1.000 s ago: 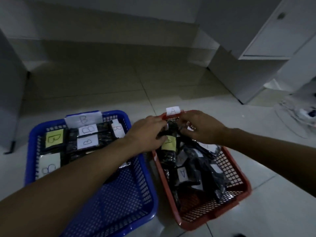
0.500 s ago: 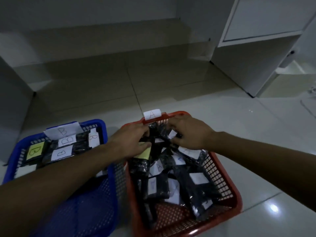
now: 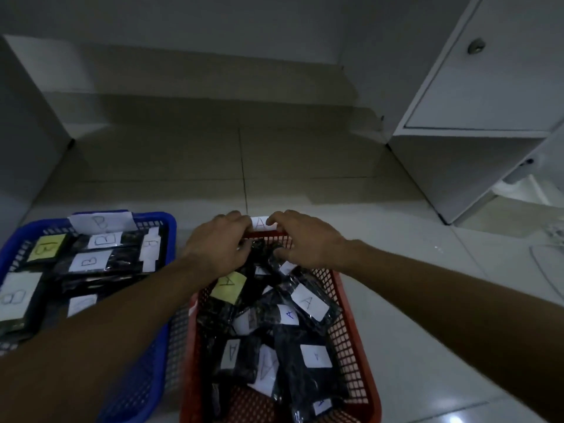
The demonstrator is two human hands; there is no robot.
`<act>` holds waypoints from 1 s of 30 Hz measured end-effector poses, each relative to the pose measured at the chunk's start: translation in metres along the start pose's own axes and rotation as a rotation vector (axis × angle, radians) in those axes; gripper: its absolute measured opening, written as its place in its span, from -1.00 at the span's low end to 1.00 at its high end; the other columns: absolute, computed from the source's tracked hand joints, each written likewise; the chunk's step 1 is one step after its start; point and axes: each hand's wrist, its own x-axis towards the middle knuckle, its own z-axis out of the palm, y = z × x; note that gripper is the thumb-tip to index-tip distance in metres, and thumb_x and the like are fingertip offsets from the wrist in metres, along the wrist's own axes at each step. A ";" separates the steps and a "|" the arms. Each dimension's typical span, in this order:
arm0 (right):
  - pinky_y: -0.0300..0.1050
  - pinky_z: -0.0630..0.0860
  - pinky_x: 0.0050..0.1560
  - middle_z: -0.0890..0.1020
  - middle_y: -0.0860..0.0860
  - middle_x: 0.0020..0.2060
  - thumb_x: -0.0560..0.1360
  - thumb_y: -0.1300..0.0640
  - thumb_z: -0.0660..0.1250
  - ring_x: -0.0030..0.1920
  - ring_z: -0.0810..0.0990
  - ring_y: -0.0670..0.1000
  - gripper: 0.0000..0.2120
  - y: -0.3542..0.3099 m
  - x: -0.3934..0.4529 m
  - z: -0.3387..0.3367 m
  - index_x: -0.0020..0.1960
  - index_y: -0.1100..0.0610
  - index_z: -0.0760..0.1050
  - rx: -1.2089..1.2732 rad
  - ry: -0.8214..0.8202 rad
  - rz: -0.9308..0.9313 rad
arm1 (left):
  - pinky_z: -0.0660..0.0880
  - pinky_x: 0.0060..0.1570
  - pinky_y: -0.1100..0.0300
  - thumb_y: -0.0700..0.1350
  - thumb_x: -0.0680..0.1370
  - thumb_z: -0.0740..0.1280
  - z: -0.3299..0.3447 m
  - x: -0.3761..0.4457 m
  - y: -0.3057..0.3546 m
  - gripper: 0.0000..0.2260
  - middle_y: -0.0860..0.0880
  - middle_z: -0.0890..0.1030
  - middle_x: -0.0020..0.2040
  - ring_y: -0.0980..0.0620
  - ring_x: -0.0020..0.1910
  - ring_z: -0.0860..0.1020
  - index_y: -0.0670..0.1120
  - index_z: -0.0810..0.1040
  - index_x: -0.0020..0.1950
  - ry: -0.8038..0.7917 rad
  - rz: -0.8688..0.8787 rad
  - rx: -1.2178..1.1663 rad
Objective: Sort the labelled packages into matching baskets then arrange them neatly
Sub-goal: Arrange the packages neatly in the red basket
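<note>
Pale tiled floor [image 3: 305,154] fills the frame, a white cabinet [image 3: 488,96] at upper right. At lower left sits the blue basket [image 3: 146,377], its black B packages [image 3: 91,261] lying in rows. My left hand [image 3: 218,248], centre frame, curls its fingers onto a dark package [image 3: 259,248] at the far end of the red basket [image 3: 360,346]; my right hand [image 3: 305,242] grips that same package beside it. Below them the A packages [image 3: 305,303] lie jumbled in the red basket
</note>
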 end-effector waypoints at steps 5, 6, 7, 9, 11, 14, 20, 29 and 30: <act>0.03 0.53 0.12 0.57 0.00 0.20 0.45 -0.11 0.38 0.13 0.54 0.05 -0.54 -0.002 0.031 0.004 0.31 -0.07 0.41 -0.107 -0.017 -0.025 | 0.43 -0.01 0.04 -0.03 0.50 0.27 0.015 0.001 -0.018 -0.68 -0.03 0.49 0.15 -0.06 0.11 0.43 -0.02 0.50 0.24 0.083 0.021 -0.004; 0.04 0.54 0.10 0.58 -0.01 0.19 0.44 -0.11 0.38 0.12 0.55 0.04 -0.55 -0.001 0.030 0.011 0.30 -0.08 0.42 -0.101 -0.020 -0.019 | 0.43 0.02 0.02 -0.03 0.51 0.27 0.016 -0.001 -0.023 -0.67 -0.03 0.49 0.16 -0.07 0.12 0.42 -0.01 0.49 0.26 0.071 0.015 0.012; 0.05 0.55 0.08 0.58 -0.02 0.17 0.44 -0.12 0.39 0.10 0.55 0.04 -0.55 0.000 0.027 0.020 0.29 -0.10 0.41 -0.097 -0.033 -0.010 | 0.42 0.06 0.01 -0.04 0.51 0.26 0.018 -0.002 -0.027 -0.66 -0.03 0.49 0.17 -0.06 0.14 0.41 0.00 0.48 0.29 0.050 0.005 0.012; 0.09 0.56 0.07 0.58 -0.05 0.17 0.44 -0.17 0.38 0.09 0.56 0.03 -0.53 0.003 0.023 0.031 0.30 -0.13 0.39 -0.114 -0.056 -0.017 | 0.42 0.09 0.00 -0.07 0.53 0.26 0.023 -0.006 -0.033 -0.64 -0.01 0.49 0.19 -0.05 0.16 0.41 0.00 0.46 0.33 -0.001 -0.014 -0.004; 0.09 0.56 0.06 0.58 -0.07 0.16 0.45 -0.23 0.36 0.09 0.56 0.00 -0.53 0.009 0.023 0.034 0.30 -0.13 0.39 -0.092 -0.053 -0.028 | 0.41 0.12 0.02 -0.09 0.53 0.27 0.028 -0.008 -0.035 -0.63 0.00 0.48 0.19 -0.03 0.18 0.39 0.01 0.45 0.35 -0.037 -0.006 -0.016; 0.01 0.56 0.02 0.61 -0.09 0.08 0.48 -0.25 0.34 0.02 0.57 -0.04 -0.60 0.011 0.027 0.031 0.24 -0.11 0.47 -0.051 -0.044 -0.051 | 0.36 0.12 0.05 -0.11 0.53 0.29 0.031 -0.007 -0.037 -0.65 0.02 0.46 0.16 -0.01 0.18 0.37 0.03 0.48 0.32 -0.029 -0.011 -0.059; -0.33 0.33 -0.30 0.64 -0.13 -0.02 0.55 -0.06 0.36 -0.23 0.51 -0.31 -0.80 0.013 0.032 0.048 0.14 -0.04 0.53 0.202 0.024 -0.007 | 0.38 0.17 0.01 -0.01 0.52 0.35 0.033 -0.015 -0.049 -0.64 0.00 0.48 0.13 -0.03 0.16 0.41 0.05 0.46 0.31 -0.066 -0.071 -0.147; -0.40 0.27 -0.32 0.62 -0.17 -0.10 0.61 -0.09 0.25 -0.17 0.52 -0.31 -0.83 0.019 0.024 0.050 0.05 -0.04 0.54 0.487 0.136 0.112 | 0.42 0.14 0.05 0.37 0.37 0.34 0.020 -0.042 -0.031 -0.55 0.19 0.60 -0.08 0.12 0.01 0.50 0.10 0.54 0.09 -0.116 -0.202 -0.185; -0.39 0.27 -0.32 0.62 -0.17 -0.11 0.61 -0.09 0.25 -0.18 0.52 -0.31 -0.83 0.020 0.024 0.050 0.04 -0.03 0.54 0.495 0.140 0.120 | 0.42 0.16 0.08 0.38 0.37 0.32 0.020 -0.046 -0.023 -0.52 0.18 0.61 -0.03 0.14 0.01 0.54 0.09 0.55 0.12 -0.216 -0.225 -0.245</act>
